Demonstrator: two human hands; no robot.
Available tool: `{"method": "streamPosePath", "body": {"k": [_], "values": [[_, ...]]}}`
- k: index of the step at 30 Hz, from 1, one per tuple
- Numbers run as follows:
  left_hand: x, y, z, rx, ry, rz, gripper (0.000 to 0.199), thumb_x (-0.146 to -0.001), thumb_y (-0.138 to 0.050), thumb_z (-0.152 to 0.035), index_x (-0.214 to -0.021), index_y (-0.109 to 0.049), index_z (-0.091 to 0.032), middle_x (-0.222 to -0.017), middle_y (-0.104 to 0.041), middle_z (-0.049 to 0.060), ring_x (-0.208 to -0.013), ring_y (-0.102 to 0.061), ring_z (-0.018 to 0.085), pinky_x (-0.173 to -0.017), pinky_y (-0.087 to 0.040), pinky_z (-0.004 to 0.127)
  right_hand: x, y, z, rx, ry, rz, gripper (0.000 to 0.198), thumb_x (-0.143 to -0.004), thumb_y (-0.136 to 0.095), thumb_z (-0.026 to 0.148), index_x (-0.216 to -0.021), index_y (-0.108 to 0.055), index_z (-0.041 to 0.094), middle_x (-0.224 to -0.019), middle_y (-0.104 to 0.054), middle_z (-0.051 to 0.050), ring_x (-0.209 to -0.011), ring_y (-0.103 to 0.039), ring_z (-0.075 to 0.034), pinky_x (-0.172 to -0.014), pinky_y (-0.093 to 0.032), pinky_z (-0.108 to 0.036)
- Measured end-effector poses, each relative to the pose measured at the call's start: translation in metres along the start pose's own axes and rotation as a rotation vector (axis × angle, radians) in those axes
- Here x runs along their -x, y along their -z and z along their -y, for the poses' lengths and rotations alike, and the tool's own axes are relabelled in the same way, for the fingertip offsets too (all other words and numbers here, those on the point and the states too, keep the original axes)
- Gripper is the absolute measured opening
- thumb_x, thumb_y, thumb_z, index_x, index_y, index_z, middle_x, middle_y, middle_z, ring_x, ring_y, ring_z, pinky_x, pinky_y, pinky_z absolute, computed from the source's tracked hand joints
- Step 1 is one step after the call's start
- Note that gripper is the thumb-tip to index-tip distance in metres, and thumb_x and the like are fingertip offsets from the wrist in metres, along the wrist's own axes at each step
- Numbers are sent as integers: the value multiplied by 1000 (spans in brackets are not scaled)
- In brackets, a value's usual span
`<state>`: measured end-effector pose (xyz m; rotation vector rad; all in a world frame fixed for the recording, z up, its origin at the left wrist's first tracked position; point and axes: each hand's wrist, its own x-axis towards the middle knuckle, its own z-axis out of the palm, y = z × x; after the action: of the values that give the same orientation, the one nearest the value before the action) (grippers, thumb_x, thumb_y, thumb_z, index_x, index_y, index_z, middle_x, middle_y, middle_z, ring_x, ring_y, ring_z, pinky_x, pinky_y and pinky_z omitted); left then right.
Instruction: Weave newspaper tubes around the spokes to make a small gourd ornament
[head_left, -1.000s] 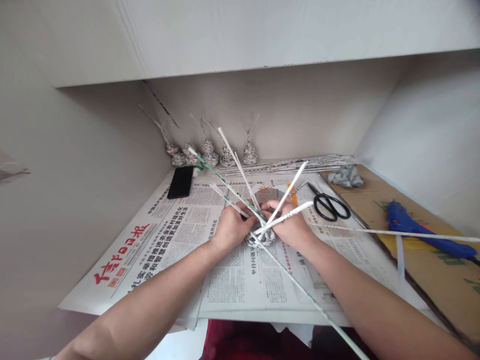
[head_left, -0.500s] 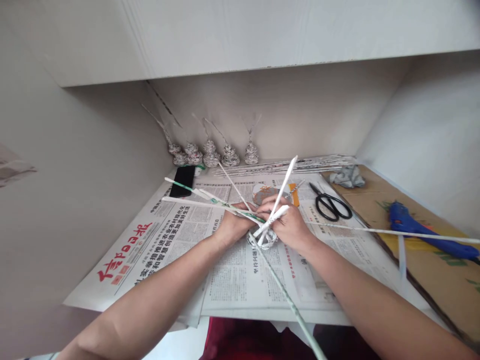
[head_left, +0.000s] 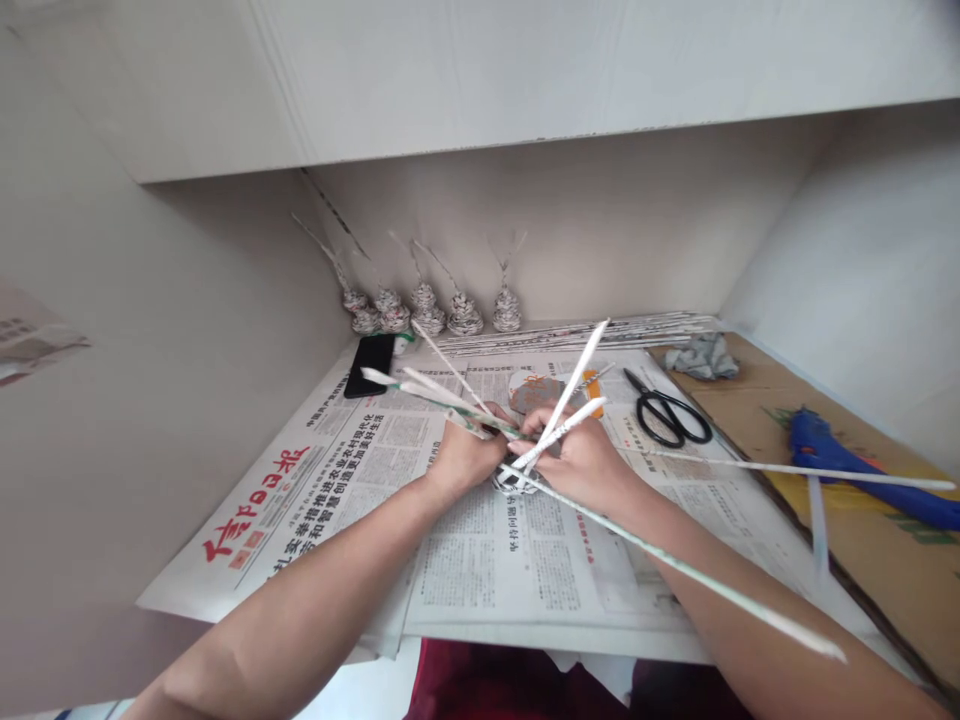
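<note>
Between my hands is a small woven paper piece [head_left: 516, 482], partly hidden by my fingers, with several rolled-paper strips sticking out of it. My left hand [head_left: 469, 452] is closed on its left side, where strips point up and left. My right hand [head_left: 574, 452] is closed on its right side, fingers bent over the top among the strips. Two white paper strips [head_left: 577, 375] rise in front of the right hand. A long greenish paper strip [head_left: 675, 567] crosses over the right forearm toward the lower right. The fingertips are partly covered.
Newspaper [head_left: 480, 560] covers the table. Black scissors [head_left: 671, 412] lie right of my hands, with a blue glue gun [head_left: 855, 465] on cardboard [head_left: 757, 400] beyond. Woven gourd shapes [head_left: 463, 312] line the back wall beside loose paper rods [head_left: 637, 328]. A black phone [head_left: 370, 365] lies back left.
The greenish strip has swung from pointing toward me to the lower right, across my right forearm. The left-hand strips have shifted right. Both hands still grip the woven piece.
</note>
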<state>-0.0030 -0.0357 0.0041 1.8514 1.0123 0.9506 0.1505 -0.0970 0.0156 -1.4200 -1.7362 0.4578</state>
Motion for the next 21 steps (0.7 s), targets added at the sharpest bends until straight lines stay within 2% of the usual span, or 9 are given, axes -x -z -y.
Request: {"method": "streamPosePath", "body": {"k": [3, 5, 7, 11, 14, 17, 21], "values": [[0, 0, 1, 57, 10, 42, 8, -69, -64, -17, -75, -67, -13, -72, -70, 3, -66, -63, 15, -61, -49, 24, 0, 1, 2, -227, -117, 17, 17, -77, -65, 35, -73, -57, 20, -66, -58, 2, -60, -54, -14, -56, -43, -26], [-1, 0, 3, 78, 9, 26, 9, -70, -65, -20, -75, -67, -13, -73, -70, 4, -66, -64, 15, -61, -49, 24, -1, 2, 1, -373, -120, -7, 21, -79, -63, 38, -73, -54, 20, -62, -55, 3, -58, -54, -13, -55, -43, -26], [-1, 0, 4, 75, 0, -16, 9, -70, -67, -22, -72, -65, -14, -71, -69, 3, -67, -64, 15, -61, -49, 23, -4, 3, -2, -405, -102, -73, 25, -80, -63, 39, -68, -51, 20, -59, -53, 4, -56, -53, -13, -54, -42, -25], [-2, -1, 7, 121, -3, -86, 9, -69, -68, -21, -73, -65, -14, -71, -69, 3, -66, -64, 14, -62, -50, 23, -5, 2, -11, -157, -80, -247, 16, -76, -64, 34, -73, -57, 20, -60, -56, 2, -53, -52, -13, -53, -41, -27], [-2, -1, 6, 113, 0, -77, 7, -67, -67, -17, -73, -66, -14, -71, -69, 2, -65, -63, 14, -63, -50, 23, -4, 0, -17, 2, -70, -193, 12, -73, -62, 25, -84, -62, 21, -70, -64, 0, -59, -58, -16, -57, -44, -28], [-2, 0, 6, 106, 3, -65, 10, -66, -66, -15, -76, -68, -14, -74, -70, 3, -68, -64, 14, -65, -51, 23, -1, -1, -17, 38, -108, -130, 16, -69, -60, 19, -84, -64, 21, -73, -68, 0, -65, -63, -18, -60, -47, -28], [-2, -1, 6, 140, 37, -34, 21, -67, -65, -14, -87, -71, -14, -82, -73, 4, -74, -67, 16, -70, -53, 25, -1, -1, -11, 66, -167, -86, 13, -71, -57, 19, -80, -67, 22, -71, -69, 0, -64, -64, -17, -59, -46, -27]]}}
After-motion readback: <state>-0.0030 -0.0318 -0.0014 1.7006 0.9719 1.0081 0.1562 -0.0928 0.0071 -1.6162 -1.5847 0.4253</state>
